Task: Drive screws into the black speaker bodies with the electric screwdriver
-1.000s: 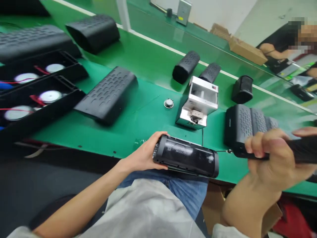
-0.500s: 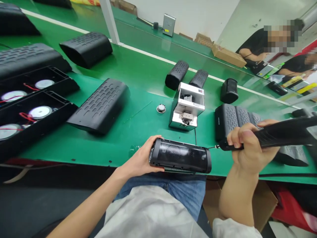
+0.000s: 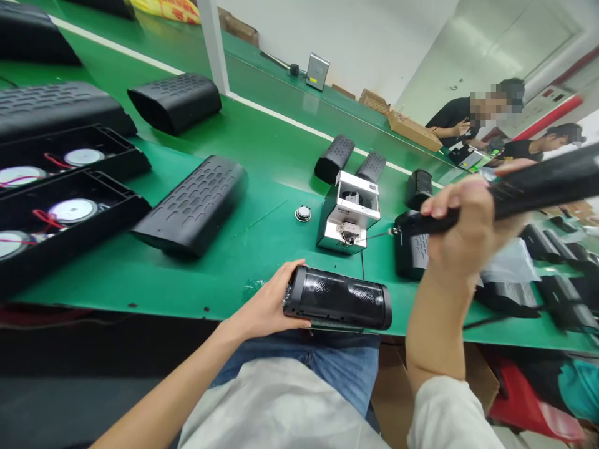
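Observation:
My left hand [image 3: 274,299] grips the left end of a black speaker [image 3: 341,298], which lies lengthwise at the table's front edge. Raised on the right, my right hand [image 3: 468,218] is wrapped around a black electric screwdriver [image 3: 538,190]. Its thin bit points left, with the tip at the front of a white screw feeder [image 3: 350,215]. Whether a screw sits on the tip is too small to tell. Behind the speaker, a small round speaker driver [image 3: 303,214] rests on the green mat, left of the feeder.
Black speaker housings [image 3: 191,206] stand around the green table [image 3: 262,218]. At the left, open shells [image 3: 70,215] show round drivers and red wires. More black parts [image 3: 552,243] crowd the right side. Two people [image 3: 463,118] sit beyond, at the upper right.
My right hand has moved the electric screwdriver up and away from the speaker's right end, bringing its bit to the screw feeder. My left hand keeps hold of the speaker.

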